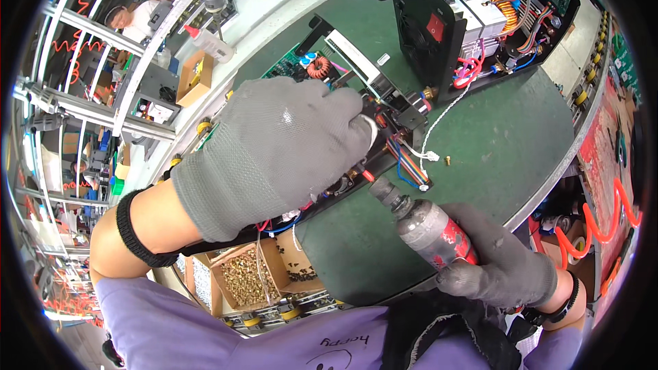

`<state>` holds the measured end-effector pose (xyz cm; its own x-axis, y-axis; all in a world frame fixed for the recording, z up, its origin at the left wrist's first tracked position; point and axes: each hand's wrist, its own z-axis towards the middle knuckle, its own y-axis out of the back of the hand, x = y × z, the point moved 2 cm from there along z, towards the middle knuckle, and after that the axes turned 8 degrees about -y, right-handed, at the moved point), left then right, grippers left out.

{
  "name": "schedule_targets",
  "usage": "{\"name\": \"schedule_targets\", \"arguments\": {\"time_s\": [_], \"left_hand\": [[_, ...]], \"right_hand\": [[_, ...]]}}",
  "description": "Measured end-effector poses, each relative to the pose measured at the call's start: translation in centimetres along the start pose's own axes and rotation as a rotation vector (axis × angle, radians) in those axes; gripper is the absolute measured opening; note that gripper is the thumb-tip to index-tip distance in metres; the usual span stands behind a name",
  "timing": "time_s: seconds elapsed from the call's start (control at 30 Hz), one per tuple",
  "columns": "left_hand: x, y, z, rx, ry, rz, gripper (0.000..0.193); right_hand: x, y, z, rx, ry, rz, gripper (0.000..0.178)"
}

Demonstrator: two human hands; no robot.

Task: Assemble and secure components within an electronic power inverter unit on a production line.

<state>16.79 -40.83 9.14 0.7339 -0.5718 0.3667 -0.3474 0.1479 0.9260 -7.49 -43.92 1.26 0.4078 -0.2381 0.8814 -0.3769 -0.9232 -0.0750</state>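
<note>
My left hand (pixel 274 144), in a grey knit glove, lies across an open black electronics unit (pixel 401 111) and hides much of it. Its fingers are curled down into the unit; what they grip is hidden. A copper coil (pixel 319 67) and a pale metal bar (pixel 356 62) show beyond the knuckles. Wrapped in my gloved right hand (pixel 504 260) is a grey power screwdriver (pixel 433 227) with a red label. Its bit points up and left at the unit's near edge, close to my left fingertips. A ribbon of coloured wires (pixel 409 157) hangs out beside it.
A second open unit (pixel 504 20) with a black panel stands at the back right of the green mat (pixel 507 137). One small brass screw (pixel 447 160) lies on the mat. Boxes of brass fasteners (pixel 247 277) sit near me. A red coiled hose (pixel 596 226) hangs right.
</note>
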Motion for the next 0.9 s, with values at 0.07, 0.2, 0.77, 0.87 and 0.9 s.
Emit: {"name": "schedule_targets", "arguments": {"time_s": [0.07,0.2,0.77,0.87,0.9], "left_hand": [[1.0,1.6,0.1,-0.11,0.003,-0.075,0.027],[8.9,3.1,-0.6,-0.109,0.532,-0.637,0.025],[15.7,-17.8,3.4,0.381,-0.283,-1.348,0.029],[16.4,-17.6,1.7,0.369,-0.27,-1.334,0.028],[16.2,-18.2,2.7,0.365,-0.266,-1.329,0.028]], "right_hand": [[0.1,0.2,-0.1,-0.002,-0.008,0.047,0.068],[-1.3,0.7,1.1,-0.046,0.008,0.121,0.069],[-2.6,-0.9,6.7,-0.191,-0.203,0.35,0.066],[-2.6,-1.1,7.1,-0.182,-0.19,0.382,0.066],[-2.5,-1.0,7.3,-0.169,-0.185,0.367,0.066]]}}
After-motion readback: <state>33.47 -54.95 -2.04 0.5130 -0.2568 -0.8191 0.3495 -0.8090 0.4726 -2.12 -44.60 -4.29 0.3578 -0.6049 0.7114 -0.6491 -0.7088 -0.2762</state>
